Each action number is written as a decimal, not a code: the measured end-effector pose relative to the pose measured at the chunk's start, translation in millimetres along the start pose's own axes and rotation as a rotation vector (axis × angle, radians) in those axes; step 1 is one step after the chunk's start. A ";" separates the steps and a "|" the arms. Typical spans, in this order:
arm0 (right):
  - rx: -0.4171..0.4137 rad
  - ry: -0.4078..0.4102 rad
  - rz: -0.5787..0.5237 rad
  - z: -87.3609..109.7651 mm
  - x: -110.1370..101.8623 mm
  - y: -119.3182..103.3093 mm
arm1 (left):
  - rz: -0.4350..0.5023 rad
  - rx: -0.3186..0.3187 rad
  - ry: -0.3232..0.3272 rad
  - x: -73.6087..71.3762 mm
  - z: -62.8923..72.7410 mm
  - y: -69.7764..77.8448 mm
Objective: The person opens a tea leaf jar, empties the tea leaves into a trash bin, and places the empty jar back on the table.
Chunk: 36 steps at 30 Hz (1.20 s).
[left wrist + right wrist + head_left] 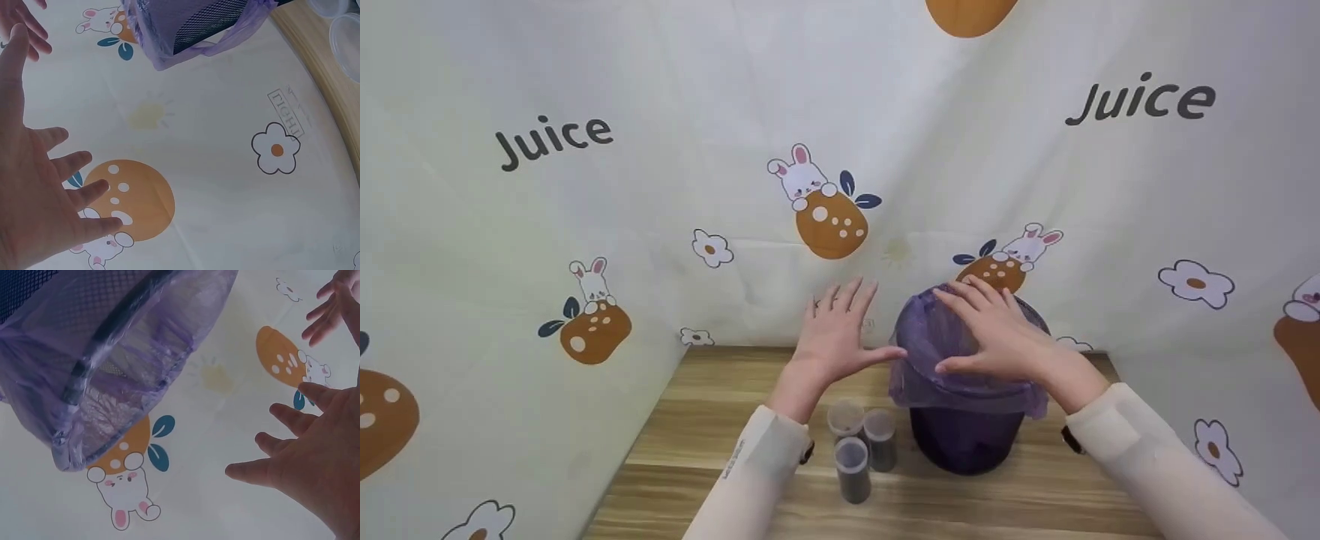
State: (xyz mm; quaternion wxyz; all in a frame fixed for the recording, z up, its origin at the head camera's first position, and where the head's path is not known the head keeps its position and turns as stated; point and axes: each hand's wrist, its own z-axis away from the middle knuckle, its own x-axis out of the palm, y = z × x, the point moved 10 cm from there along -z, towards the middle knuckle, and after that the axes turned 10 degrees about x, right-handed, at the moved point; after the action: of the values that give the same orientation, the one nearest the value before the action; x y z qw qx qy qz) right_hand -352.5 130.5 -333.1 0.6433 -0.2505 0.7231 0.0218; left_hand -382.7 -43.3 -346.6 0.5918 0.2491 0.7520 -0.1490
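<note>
Fingers spread wide on my left hand [832, 339] and right hand [1000, 337], near dark round mesh bin [967, 442], translucent purple plastic liner [915, 367].

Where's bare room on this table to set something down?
Bare table shows left of the three small containers, with the left sleeve above part of it, and on the near side of the purple bin. It's crowded between containers and bin.

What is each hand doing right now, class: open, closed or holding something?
Left hand: open, fingers spread, holding nothing.
Right hand: open, fingers spread, holding nothing.
</note>
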 end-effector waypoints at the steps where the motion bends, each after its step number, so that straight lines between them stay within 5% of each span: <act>1: -0.012 0.002 -0.003 1.0 0.6 -1.9 | 0.005 0.005 0.003 0.5 1.3 0.1; 19: -0.123 -0.038 -0.080 10.2 16.1 -28.0 | -0.012 0.078 0.034 6.9 26.0 0.0; 36: -0.173 -0.047 -0.095 17.6 31.7 -46.3 | 0.028 0.068 0.009 30.0 47.9 -6.7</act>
State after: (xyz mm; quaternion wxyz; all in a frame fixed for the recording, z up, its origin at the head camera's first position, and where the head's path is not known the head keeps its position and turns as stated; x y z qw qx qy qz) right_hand -319.7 85.7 -352.5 0.6363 -0.3385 0.6906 0.0596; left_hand -352.5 -67.7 -388.2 0.5818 0.2801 0.7455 -0.1652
